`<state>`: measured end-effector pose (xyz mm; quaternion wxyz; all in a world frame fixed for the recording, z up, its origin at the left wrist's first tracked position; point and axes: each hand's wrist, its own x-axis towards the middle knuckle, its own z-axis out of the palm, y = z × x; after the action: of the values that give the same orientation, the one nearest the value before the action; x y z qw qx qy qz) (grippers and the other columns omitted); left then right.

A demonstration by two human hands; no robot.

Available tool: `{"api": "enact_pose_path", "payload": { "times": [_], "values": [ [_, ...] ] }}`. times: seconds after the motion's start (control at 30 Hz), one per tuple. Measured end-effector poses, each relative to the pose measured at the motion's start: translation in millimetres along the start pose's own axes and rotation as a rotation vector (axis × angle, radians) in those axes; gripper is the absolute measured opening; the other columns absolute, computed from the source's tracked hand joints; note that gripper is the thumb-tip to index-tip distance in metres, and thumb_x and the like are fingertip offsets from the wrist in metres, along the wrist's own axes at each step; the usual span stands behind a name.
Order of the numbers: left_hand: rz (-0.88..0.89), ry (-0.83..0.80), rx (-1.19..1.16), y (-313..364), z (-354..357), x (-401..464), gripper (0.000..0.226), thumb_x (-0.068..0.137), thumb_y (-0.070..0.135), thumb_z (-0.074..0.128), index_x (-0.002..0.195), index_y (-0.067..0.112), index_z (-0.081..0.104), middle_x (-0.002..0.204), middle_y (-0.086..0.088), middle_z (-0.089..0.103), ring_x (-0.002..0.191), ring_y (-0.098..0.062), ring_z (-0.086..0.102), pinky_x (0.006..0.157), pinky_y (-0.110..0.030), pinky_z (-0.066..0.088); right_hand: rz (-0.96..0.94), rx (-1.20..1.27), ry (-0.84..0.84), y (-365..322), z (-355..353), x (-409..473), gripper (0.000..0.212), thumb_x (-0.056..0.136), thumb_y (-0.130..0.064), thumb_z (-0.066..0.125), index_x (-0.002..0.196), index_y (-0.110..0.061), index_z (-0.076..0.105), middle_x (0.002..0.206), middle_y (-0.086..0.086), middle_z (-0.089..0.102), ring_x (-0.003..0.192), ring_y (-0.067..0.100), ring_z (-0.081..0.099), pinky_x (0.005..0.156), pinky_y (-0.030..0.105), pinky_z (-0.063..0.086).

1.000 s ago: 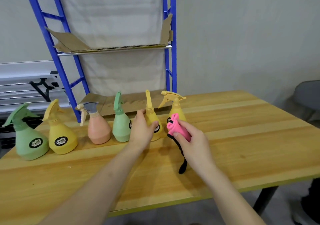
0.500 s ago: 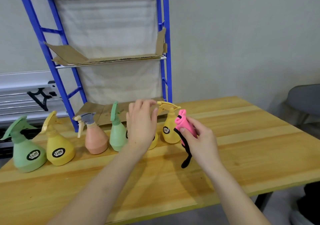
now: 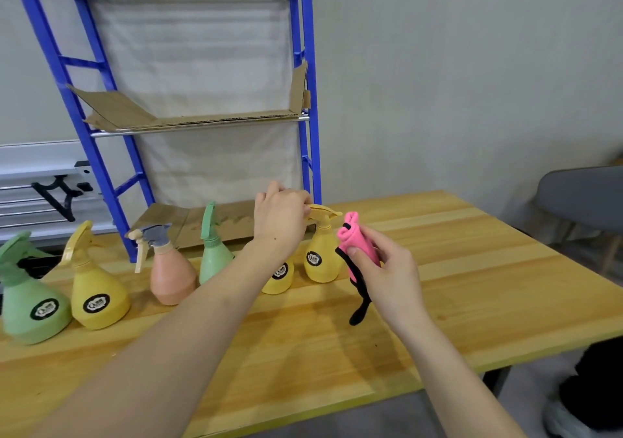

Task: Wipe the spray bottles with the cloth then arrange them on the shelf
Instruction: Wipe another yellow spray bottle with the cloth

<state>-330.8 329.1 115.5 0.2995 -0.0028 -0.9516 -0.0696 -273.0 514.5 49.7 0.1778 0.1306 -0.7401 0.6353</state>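
Observation:
Several spray bottles stand in a row on the wooden table (image 3: 472,289): green (image 3: 27,306), yellow (image 3: 97,299), peach (image 3: 172,275), green (image 3: 214,259), yellow (image 3: 279,275), yellow (image 3: 322,255). My left hand (image 3: 279,222) is curled over the top of the fifth bottle, gripping its sprayer head, which is hidden under the hand. My right hand (image 3: 387,269) holds a rolled pink cloth (image 3: 357,242) with black edging just right of the last yellow bottle. The blue shelf rack (image 3: 308,100) stands behind the row, its shelves lined with cardboard (image 3: 202,120).
A grey chair (image 3: 583,198) stands at the far right beyond the table. A grey metal frame (image 3: 40,174) sits left of the rack. The table's near edge runs along the bottom, with a dark shoe (image 3: 590,393) on the floor beyond it.
My left hand rose from the fifth bottle's body to its sprayer head and curled over it. My right hand with the cloth lifted slightly. The camera tilted up.

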Motion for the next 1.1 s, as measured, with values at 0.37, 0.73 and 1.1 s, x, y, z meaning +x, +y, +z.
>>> {"api": "enact_pose_path", "payload": {
  "times": [0.37, 0.73, 1.1],
  "values": [
    [0.16, 0.249, -0.217, -0.3, -39.0, -64.4, 0.011, 0.1, 0.029, 0.064, 0.105, 0.03, 0.074, 0.101, 0.013, 0.073, 0.099, -0.022, 0.051, 0.077, -0.037, 0.036, -0.184, 0.03, 0.063, -23.0, -18.6, -12.1, 0.04, 0.107, -0.01, 0.058, 0.124, -0.043, 0.072, 0.099, -0.017, 0.076, 0.09, 0.003, 0.067, 0.077, 0.019, 0.05],
    [0.044, 0.22, -0.401, -33.7, -21.6, -103.5, 0.015, 0.1, 0.021, 0.064, 0.108, 0.028, 0.075, 0.1, 0.008, 0.073, 0.097, -0.026, 0.051, 0.084, -0.049, 0.049, -0.234, -0.132, -0.138, -20.3, 9.5, -18.1, 0.047, 0.108, -0.012, 0.051, 0.144, -0.041, 0.062, 0.129, -0.016, 0.07, 0.124, 0.012, 0.064, 0.104, 0.047, 0.055],
    [-0.039, 0.153, -0.623, -35.9, -17.7, -114.0, 0.028, 0.101, 0.026, 0.064, 0.128, 0.03, 0.066, 0.112, 0.01, 0.068, 0.105, -0.017, 0.059, 0.094, -0.039, 0.048, -0.31, -0.234, -0.209, -21.0, 20.9, -7.9, 0.052, 0.107, -0.009, 0.052, 0.141, -0.046, 0.063, 0.122, -0.015, 0.072, 0.116, 0.012, 0.067, 0.097, 0.049, 0.058]
  ]
}}
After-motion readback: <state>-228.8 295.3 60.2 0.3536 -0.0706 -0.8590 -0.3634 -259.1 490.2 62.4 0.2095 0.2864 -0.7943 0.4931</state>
